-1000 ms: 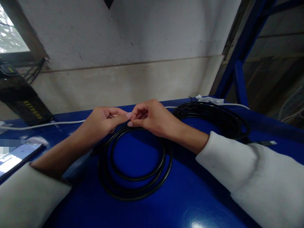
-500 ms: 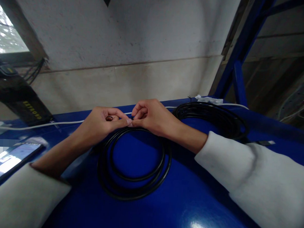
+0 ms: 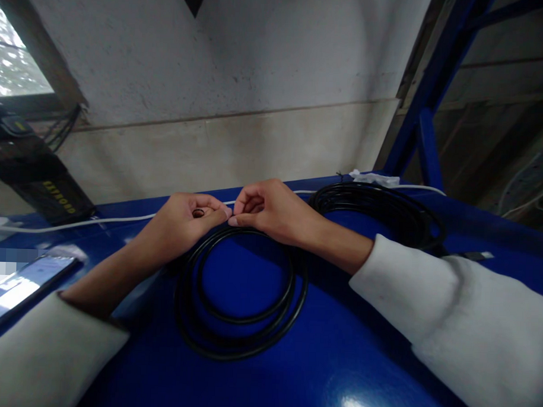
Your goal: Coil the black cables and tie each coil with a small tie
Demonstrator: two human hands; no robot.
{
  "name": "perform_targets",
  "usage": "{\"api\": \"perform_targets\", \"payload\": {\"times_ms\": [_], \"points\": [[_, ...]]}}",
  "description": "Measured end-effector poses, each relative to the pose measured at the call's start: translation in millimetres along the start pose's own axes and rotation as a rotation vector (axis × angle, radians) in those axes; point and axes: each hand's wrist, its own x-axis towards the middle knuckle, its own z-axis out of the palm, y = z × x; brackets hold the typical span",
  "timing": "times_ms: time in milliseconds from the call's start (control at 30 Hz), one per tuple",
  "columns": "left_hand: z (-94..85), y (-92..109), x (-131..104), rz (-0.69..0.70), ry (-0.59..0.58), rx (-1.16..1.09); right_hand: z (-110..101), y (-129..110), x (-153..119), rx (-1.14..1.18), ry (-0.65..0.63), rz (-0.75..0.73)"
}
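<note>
Left hand (image 3: pixel 182 221) has drawn back a touch from the right hand (image 3: pixel 275 212)

Half a second ago the two thumb tips were pressed together; now the left one has slipped slightly off and away, while the black cable (image 3: pixel 239 321) has stayed put.

Nearest me are two pale sleeves (image 3: pixel 472 329), one on each arm. Between them the cable lies coiled flat on the blue worktop (image 3: pixel 338 342), the far side of its rings just below the fingertips. Each hand has thumb and forefinger drawn close in a pinch, but I can't tell whether either is clamped on anything. A small dark loop (image 3: pixel 198 213) shows inside the curled left hand.

Off to the left lies a phone (image 3: pixel 32 281). Past the right forearm sits a second black coil (image 3: pixel 425 218), and a white cord (image 3: pixel 106 219) runs along behind the hands. Farthest off stands the wall (image 3: pixel 241 54), with a window (image 3: pixel 13 64) at the left.
</note>
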Motion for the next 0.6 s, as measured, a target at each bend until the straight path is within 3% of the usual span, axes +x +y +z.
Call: {"api": "perform_targets", "payload": {"times_ms": [233,600], "points": [[0.1,-4.0,3.0,-0.005,0.012,-0.036,0.8,-4.1,-1.2,0.034,-0.054,-0.006],[0.6,7.0,-1.1,-0.063,0.001,-0.093,0.1,-5.1,-1.7,0.021,-0.035,0.008]]}}
